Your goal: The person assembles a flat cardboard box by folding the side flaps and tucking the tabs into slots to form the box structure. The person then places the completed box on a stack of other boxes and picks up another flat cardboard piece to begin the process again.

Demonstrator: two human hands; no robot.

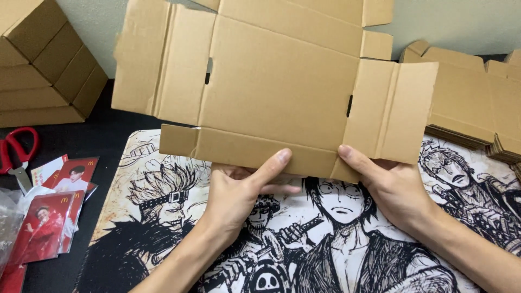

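A dark desk [108, 138] carries a black-and-white illustrated mat [336, 239] — behind the mat rises a plain pale wall [461, 24], evenly lit, without hard shadows.

You are holding a flat, unfolded cardboard box blank [277, 81] up by its lower flap, your left hand [239, 190] pinching it with the thumb on top and your right hand [393, 187] gripping the lower right corner. Under your hands a mat [163, 217] with black-and-white cartoon drawings is covering the surface. Folded cardboard boxes [43, 65] are sitting stacked at the far left, more flat blanks [477, 108] are lying piled at the right, and red scissors [16, 149] and red photo cards [54, 211] are lying at the left edge.
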